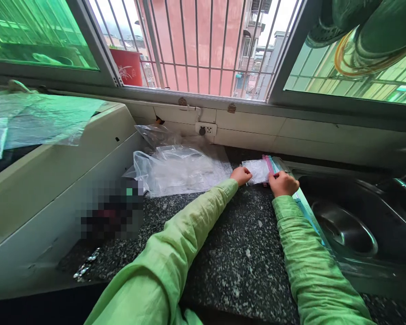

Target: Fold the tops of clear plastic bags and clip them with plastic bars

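A small clear zip bag (257,171) lies on the dark speckled counter (223,253), with a pink strip along its right end. My left hand (241,175) is closed at the bag's left end, thumb and fingertips together on its edge. At the pink strip, my right hand (283,183) grips the bag between thumb and bent fingers. Under and beyond my right hand there is more clear plastic with a blue edge, partly hidden by the hand and sleeve. To the left of my left hand spreads a heap of clear plastic bags (186,169).
On the right is a dark sink (345,225) with a rounded basin. A wall socket (206,130) with a black plug sits behind the bags. A blurred dark patch (110,210) covers something at the left. Beyond is a barred window (196,45).
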Motion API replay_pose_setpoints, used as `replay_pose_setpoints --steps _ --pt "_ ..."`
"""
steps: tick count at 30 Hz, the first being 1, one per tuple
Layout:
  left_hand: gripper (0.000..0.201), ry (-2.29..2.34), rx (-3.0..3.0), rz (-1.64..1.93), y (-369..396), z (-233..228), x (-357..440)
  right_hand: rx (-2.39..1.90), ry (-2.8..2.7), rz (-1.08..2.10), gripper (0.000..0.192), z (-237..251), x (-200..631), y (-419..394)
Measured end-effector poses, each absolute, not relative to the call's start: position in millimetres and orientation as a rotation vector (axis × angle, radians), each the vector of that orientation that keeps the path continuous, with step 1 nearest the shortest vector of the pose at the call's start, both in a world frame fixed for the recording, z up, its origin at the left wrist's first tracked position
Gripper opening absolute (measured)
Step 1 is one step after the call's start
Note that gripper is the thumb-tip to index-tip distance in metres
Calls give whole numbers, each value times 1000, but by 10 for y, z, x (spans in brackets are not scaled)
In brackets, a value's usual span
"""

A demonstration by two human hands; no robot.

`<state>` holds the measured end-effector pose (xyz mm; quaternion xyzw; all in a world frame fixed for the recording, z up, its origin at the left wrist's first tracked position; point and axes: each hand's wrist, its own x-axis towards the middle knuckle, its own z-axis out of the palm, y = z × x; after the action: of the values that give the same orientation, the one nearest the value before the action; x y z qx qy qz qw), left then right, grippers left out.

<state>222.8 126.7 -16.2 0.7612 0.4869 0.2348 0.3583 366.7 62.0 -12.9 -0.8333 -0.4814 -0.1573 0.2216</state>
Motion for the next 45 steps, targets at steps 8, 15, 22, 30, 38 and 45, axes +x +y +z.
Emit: replay_pose_setpoints --steps 8,15,22,30,38,45 --pt "27 1302 1990 606 1063 -181 1810 -2257 -1354 -534 38 -182 3660 622" --pt "27 1373 2063 604 680 -260 1060 -2041 -1492 -597 30 -83 3460 586" --pt "29 1825 2066 561 488 -201 325 -1819 -1829 344 27 -30 2401 696" --pt "33 2008 1964 385 569 -161 273 -1905 -1865 615 25 -225 1694 979" --pt "27 1881 1905 445 624 -203 239 -1875 -1780 726 16 -295 1650 997" --pt "22 1675 1933 568 464 -201 266 -1760 -1784 671 16 -202 1826 601"
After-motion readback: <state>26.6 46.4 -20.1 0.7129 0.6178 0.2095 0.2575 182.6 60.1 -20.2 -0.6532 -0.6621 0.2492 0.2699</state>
